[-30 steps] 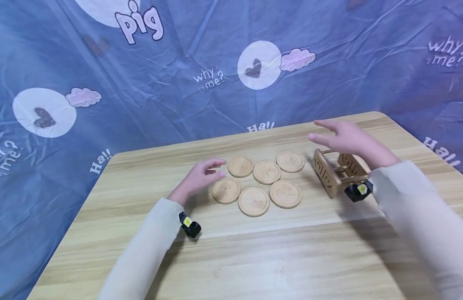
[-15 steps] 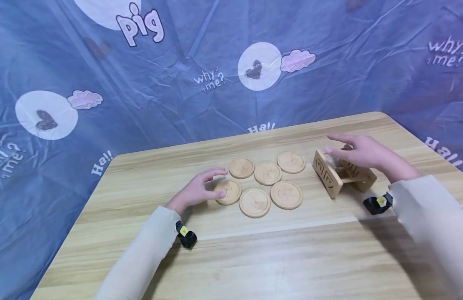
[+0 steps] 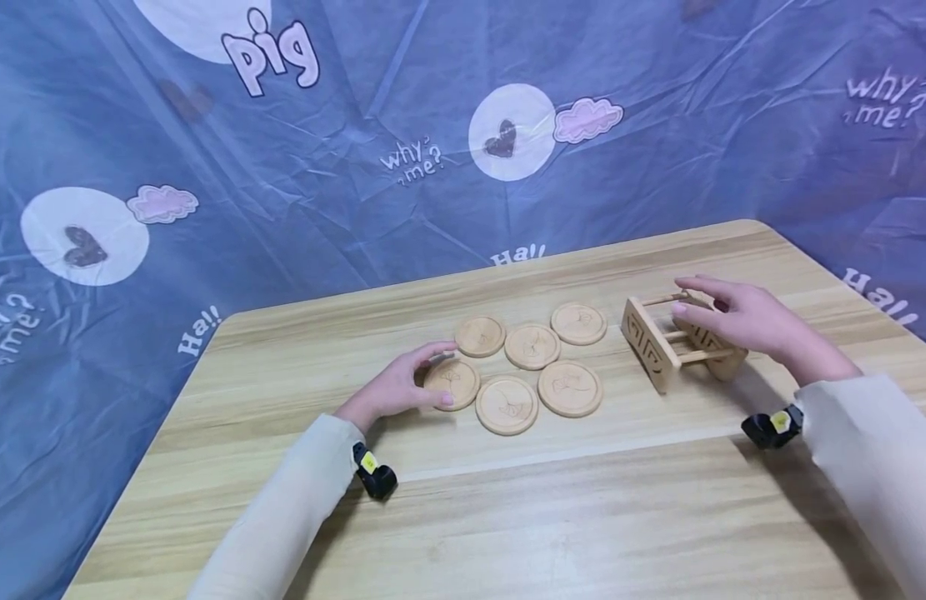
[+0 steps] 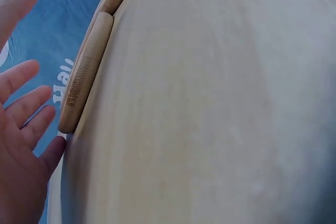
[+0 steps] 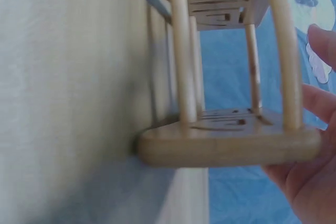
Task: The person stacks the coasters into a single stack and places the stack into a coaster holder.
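Several round wooden coasters with engraved drawings lie flat on the table, among them the leftmost coaster (image 3: 453, 383) and the front coaster (image 3: 507, 405). My left hand (image 3: 391, 385) is spread around the left side of the leftmost coaster, its thumb overlapping the front of it. In the left wrist view the fingers are apart, near the edge of a coaster (image 4: 86, 72). To the right stands a wooden coaster rack (image 3: 652, 346) with two cut-out side panels joined by dowels. My right hand (image 3: 751, 321) hovers at its right panel, thumb and fingers apart; some fingers are hidden behind the panel (image 5: 231, 148).
The wood-grain table (image 3: 553, 517) ends at a back edge. Behind it hangs a blue printed cloth (image 3: 342, 192). Each wrist wears a small black camera, the left camera (image 3: 374, 473) and the right camera (image 3: 772, 427).
My right hand has moved right and down from above the rack to its right panel. My left hand has lowered slightly around the leftmost coaster. The coasters and rack stay in place.
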Tool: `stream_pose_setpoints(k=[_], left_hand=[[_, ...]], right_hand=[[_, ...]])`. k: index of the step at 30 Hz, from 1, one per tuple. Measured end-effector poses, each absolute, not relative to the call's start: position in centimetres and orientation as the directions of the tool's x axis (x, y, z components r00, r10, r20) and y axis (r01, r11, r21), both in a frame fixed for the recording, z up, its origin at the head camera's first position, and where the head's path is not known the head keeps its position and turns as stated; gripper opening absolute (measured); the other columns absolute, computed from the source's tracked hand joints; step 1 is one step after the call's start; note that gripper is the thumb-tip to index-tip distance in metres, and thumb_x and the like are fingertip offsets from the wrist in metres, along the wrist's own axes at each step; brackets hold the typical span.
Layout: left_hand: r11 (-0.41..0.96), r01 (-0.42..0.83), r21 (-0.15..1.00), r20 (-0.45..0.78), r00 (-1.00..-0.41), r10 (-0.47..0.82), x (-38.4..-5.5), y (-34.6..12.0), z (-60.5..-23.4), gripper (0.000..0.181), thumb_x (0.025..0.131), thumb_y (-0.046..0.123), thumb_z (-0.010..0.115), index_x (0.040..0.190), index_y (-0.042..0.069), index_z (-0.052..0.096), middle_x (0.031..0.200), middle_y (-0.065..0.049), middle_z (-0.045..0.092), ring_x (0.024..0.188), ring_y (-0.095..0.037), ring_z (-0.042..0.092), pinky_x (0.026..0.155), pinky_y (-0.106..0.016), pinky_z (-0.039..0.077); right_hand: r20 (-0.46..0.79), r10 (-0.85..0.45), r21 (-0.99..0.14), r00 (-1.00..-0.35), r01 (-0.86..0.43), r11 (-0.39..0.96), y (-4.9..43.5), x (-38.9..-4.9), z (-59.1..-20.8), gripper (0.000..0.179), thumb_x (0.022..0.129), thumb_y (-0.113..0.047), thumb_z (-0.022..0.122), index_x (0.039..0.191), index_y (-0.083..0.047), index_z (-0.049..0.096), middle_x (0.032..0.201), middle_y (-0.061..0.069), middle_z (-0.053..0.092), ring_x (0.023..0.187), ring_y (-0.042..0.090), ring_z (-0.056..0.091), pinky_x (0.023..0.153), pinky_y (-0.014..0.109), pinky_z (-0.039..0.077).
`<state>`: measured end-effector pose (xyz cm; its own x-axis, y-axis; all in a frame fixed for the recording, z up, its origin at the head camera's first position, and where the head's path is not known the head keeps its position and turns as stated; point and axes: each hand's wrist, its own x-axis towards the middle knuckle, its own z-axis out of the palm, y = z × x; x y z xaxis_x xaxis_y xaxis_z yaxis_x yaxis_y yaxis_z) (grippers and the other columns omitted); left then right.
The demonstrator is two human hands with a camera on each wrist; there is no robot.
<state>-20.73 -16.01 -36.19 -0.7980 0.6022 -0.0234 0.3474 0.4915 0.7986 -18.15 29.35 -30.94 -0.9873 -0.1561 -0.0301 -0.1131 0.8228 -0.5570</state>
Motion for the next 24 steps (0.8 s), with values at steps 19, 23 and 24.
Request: stream_pose_setpoints(k=[19,23,24], left_hand=[[0.51,0.297,0.807,-0.107,-0.775,0.622,-20.6,-15.4,-36.8,0.085,0.067,0.016,0.082,0.14,0.017,0.04,0.147,-0.003,0.035,0.138,-0.023,0.025,0.113,-0.045,0.017],[0.516,0.318,0.795,-0.099,-0.772,0.628,-20.7,-15.4,-37.0,0.082,0.067,0.019,0.083,0.138,0.017,0.043,0.146,-0.002,0.037,0.137,-0.021,0.027,0.113,-0.044,0.018],[0.519,0.322,0.792,-0.099,-0.771,0.629,-20.8,-15.4,-37.1,0.082,0.067,0.019,0.083,0.138,0.017,0.043,0.146,-0.001,0.037,0.137,-0.021,0.027,0.113,-0.043,0.018]], right_hand=[[0.019,-0.153,-0.722,-0.988,-0.12,0.682,30.4,-17.2,-34.0,0.061,0.095,-0.032,0.05,0.144,-0.003,0.028,0.139,0.033,0.032,0.119,0.048,0.037,0.088,0.021,0.038],[0.03,-0.172,-0.775,-0.985,-0.131,0.618,30.6,-17.2,-34.5,0.06,0.097,-0.031,0.046,0.145,-0.003,0.025,0.147,0.028,0.023,0.127,0.049,0.027,0.103,0.02,0.031],[0.032,-0.174,-0.791,-0.984,-0.131,0.598,30.7,-17.2,-34.7,0.059,0.098,-0.032,0.044,0.145,-0.003,0.024,0.148,0.026,0.021,0.129,0.048,0.023,0.109,0.031,0.027]])
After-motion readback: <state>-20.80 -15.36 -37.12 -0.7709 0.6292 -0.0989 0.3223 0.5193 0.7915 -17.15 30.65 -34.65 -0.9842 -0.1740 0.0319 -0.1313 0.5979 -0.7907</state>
